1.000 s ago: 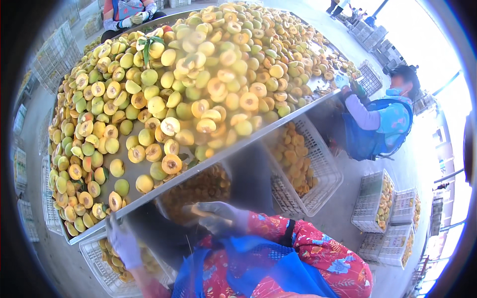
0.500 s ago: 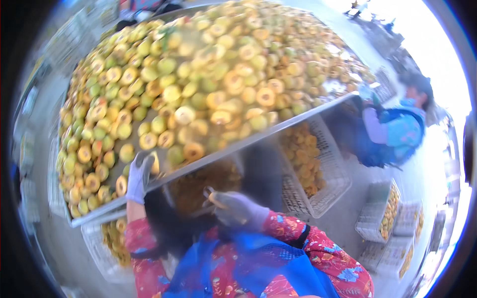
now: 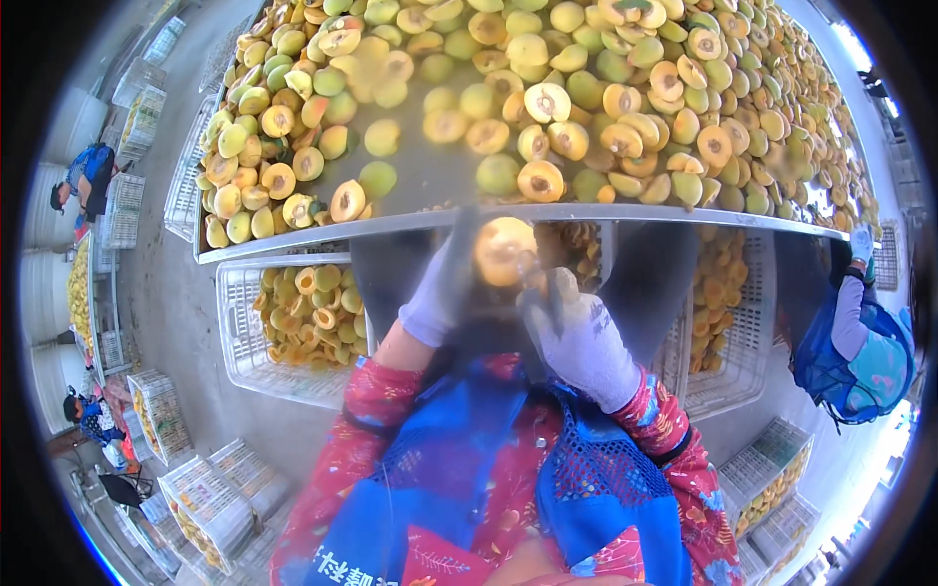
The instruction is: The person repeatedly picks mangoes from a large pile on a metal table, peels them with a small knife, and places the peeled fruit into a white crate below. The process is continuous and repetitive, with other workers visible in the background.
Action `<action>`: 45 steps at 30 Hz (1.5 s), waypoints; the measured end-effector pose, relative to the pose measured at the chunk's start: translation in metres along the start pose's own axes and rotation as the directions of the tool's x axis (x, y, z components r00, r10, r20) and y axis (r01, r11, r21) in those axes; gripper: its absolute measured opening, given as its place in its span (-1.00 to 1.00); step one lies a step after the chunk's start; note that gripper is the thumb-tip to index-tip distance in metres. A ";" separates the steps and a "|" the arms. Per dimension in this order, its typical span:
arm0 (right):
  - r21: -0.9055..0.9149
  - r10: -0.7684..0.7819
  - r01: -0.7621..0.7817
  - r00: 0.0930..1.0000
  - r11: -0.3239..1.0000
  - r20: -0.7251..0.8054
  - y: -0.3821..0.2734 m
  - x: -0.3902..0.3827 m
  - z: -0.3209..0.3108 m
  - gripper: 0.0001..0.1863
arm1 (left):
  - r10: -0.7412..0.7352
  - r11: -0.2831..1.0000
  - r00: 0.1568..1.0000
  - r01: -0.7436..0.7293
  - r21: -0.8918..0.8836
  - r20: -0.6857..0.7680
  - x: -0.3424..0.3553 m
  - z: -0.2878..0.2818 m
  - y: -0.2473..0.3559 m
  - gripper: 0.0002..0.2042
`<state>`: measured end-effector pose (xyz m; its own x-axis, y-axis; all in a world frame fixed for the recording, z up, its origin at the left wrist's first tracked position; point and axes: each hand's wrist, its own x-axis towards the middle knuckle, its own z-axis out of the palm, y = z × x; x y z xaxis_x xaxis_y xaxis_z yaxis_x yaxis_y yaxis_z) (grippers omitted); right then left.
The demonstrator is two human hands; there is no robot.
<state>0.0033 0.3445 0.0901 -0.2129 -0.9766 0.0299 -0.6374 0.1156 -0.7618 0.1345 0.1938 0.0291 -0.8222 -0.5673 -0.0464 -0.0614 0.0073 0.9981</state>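
My left hand [image 3: 435,298], in a white glove, holds a round yellow-orange fruit [image 3: 503,251] just below the table's near rim. My right hand [image 3: 586,342], also in a white glove, is closed around a small dark knife [image 3: 540,305]. The knife is blurred and its tip meets the fruit. Both hands are close together in front of my chest, above my blue apron and red flowered sleeves. A large heap of whole and halved yellow-green fruits [image 3: 547,107] covers the metal table [image 3: 391,223] right in front of my hands.
White plastic crates of halved fruits stand under the table at left [image 3: 293,308] and right [image 3: 728,293]. A person in a blue apron [image 3: 860,342] works at the table's right end. Two other people [image 3: 88,181] are at the far left among stacked crates [image 3: 210,498].
My left hand, which reached up to the heap half a second ago, has come back down with a fruit. My right hand has closed in on it.
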 end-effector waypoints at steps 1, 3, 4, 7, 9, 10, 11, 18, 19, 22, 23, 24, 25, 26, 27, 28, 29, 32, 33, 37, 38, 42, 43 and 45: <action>-0.031 -0.035 0.035 0.999 0.999 -0.005 0.000 0.001 0.001 -0.74 | -0.008 0.999 1.000 0.008 -0.032 0.000 -0.002 0.004 0.003 -0.35; -0.044 -0.047 0.046 0.999 0.998 -0.012 0.003 0.001 0.003 -0.73 | -0.010 0.998 1.000 0.009 -0.064 -0.019 -0.008 0.012 0.010 -0.46; -0.026 -0.018 0.017 1.000 0.999 -0.007 0.007 -0.001 0.005 -0.73 | 0.057 0.998 0.998 -0.055 0.042 -0.037 -0.010 0.014 0.013 -0.52; -0.015 0.052 -0.052 0.998 0.999 0.039 0.011 -0.001 0.013 -0.73 | 0.307 0.875 0.951 -0.266 0.404 -0.039 -0.009 0.013 0.010 -0.67; 0.009 0.064 -0.065 0.997 0.998 0.036 0.014 -0.002 0.021 -0.73 | 0.306 0.883 0.949 -0.251 0.396 -0.080 -0.008 0.014 -0.005 -0.75; 0.038 0.059 -0.059 0.998 0.998 0.014 0.016 -0.002 0.026 -0.73 | 0.247 0.922 0.961 -0.194 0.336 -0.122 -0.008 0.015 -0.010 -0.76; 0.064 0.055 -0.054 0.998 0.996 -0.009 0.019 -0.003 0.032 -0.73 | 0.195 0.944 0.967 -0.139 0.299 -0.166 -0.008 0.017 -0.011 -0.76; 0.662 0.274 -0.713 0.701 0.231 0.659 0.017 0.005 0.003 -0.75 | 0.108 0.991 0.938 -0.073 0.116 -0.329 -0.004 0.041 -0.004 -0.76; 0.731 0.231 -0.662 0.746 0.165 0.624 0.020 0.002 0.004 -0.75 | 0.101 0.991 0.950 -0.072 0.109 -0.295 -0.004 0.040 -0.006 -0.76; 0.848 0.192 -0.529 0.834 0.015 0.517 0.033 -0.003 0.019 -0.72 | 0.123 0.992 0.973 -0.113 0.062 -0.193 0.004 0.036 -0.008 -0.76; 0.852 0.220 -0.524 0.831 0.004 0.510 0.032 0.000 0.024 -0.70 | 0.125 0.991 0.977 -0.113 0.074 -0.173 0.004 0.033 -0.011 -0.74; 0.787 0.160 -0.580 0.774 -0.210 0.613 0.032 0.001 0.016 -0.69 | 0.126 0.990 0.980 -0.113 0.086 -0.154 0.004 0.029 -0.016 -0.72; 0.673 0.075 -0.616 0.713 -0.408 0.698 0.031 0.003 0.010 -0.68 | 0.140 0.983 0.976 -0.118 0.139 -0.164 0.001 0.028 -0.030 -0.69; 0.611 -0.014 -0.625 0.705 -0.486 0.709 0.036 0.005 0.010 -0.67 | 0.161 0.974 0.974 -0.130 0.187 -0.162 0.002 0.029 -0.044 -0.65; 0.536 -0.104 -0.634 0.694 -0.557 0.712 0.041 0.004 0.015 -0.65 | 0.192 0.952 0.964 -0.137 0.273 -0.186 -0.002 0.032 -0.076 -0.59; 0.449 -0.199 -0.644 0.682 -0.620 0.704 0.046 0.004 0.019 -0.64 | 0.251 0.921 0.950 -0.174 0.348 -0.189 -0.004 0.034 -0.084 -0.54; 0.437 -0.194 -0.629 0.686 -0.643 0.702 0.048 0.004 0.022 -0.63 | 0.310 0.883 0.931 -0.208 0.421 -0.190 -0.005 0.035 -0.084 -0.48; 0.392 -0.203 -0.597 0.693 -0.700 0.692 0.049 0.007 0.028 -0.61 | 0.569 0.678 0.813 -0.376 0.631 -0.127 -0.011 0.037 -0.075 -0.37; 0.372 -0.220 -0.593 0.695 -0.714 0.684 0.049 0.008 0.029 -0.61 | 0.655 0.569 0.748 -0.399 0.719 -0.103 -0.011 0.039 -0.069 -0.36; 0.398 -0.258 -0.596 0.727 -0.697 0.637 0.049 0.008 0.042 -0.58 | 0.619 0.585 0.764 -0.296 0.755 -0.180 -0.018 0.041 -0.060 -0.38; 0.441 -0.258 -0.564 0.773 -0.698 0.580 0.049 0.006 0.043 -0.56 | 0.484 0.778 0.788 -0.187 0.600 -0.381 -0.017 0.034 -0.077 -0.41; 0.484 -0.224 -0.507 0.819 -0.713 0.529 0.061 0.008 0.032 -0.52 | 0.008 0.998 0.613 0.045 0.045 -0.790 -0.037 -0.022 -0.096 -0.51; 0.468 -0.204 -0.505 0.807 -0.725 0.555 0.065 0.007 0.031 -0.51 | 0.038 0.994 0.570 0.067 0.092 -0.821 -0.049 -0.042 -0.084 -0.52; 0.427 -0.172 -0.504 0.773 -0.751 0.611 0.070 0.003 0.031 -0.43 | 0.186 0.899 0.556 0.237 0.369 -0.810 -0.084 -0.082 -0.059 -0.54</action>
<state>-0.0195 0.3446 0.0167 0.3973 -0.8853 -0.2416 0.9019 0.3281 0.2810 0.2536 0.1731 -0.0223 -0.0095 -0.9812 0.1928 -0.4590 0.1756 0.8709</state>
